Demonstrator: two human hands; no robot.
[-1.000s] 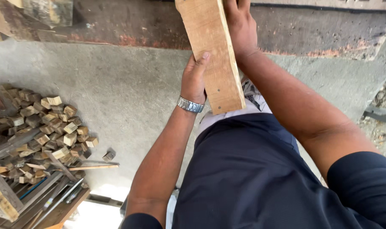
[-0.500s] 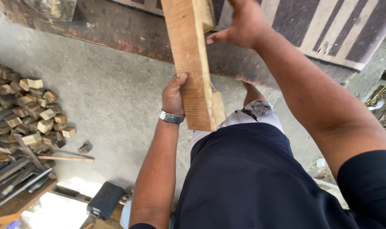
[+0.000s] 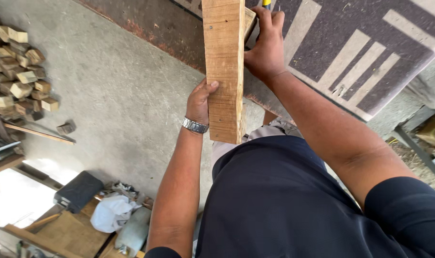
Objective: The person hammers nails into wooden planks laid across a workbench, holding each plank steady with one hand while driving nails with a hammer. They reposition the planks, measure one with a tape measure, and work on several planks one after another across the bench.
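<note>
Two hands are on one wooden plank (image 3: 223, 67), held upright in front of the person's body. Starting far out to the left of the left hand: a heap of small wooden offcut blocks (image 3: 18, 71) on the concrete floor (image 3: 117, 91), with a thin wooden stick (image 3: 38, 134) and one stray block (image 3: 66, 127) lying just below the heap. Lower down on that side sit a dark jerrycan (image 3: 78, 191) and a crumpled white cloth (image 3: 111, 213) on rough boards. Between that clutter and the left hand the concrete lies bare.

Now the left hand (image 3: 199, 102), wristwatch (image 3: 195, 125) on the wrist: it's closed round the plank's left edge near the lower end, thumb on the front face. The plank runs up past the top of the picture. On its far side, the right hand (image 3: 265, 48) is clamped on the upper right edge, fingers curled behind. Just above those fingers a yellow tool tip (image 3: 266, 4) peeks out. Beyond the right hand, a purple mat with pale stripes (image 3: 370, 52) lies close behind the plank, a rusty ledge (image 3: 146, 24) along its near edge.
</note>
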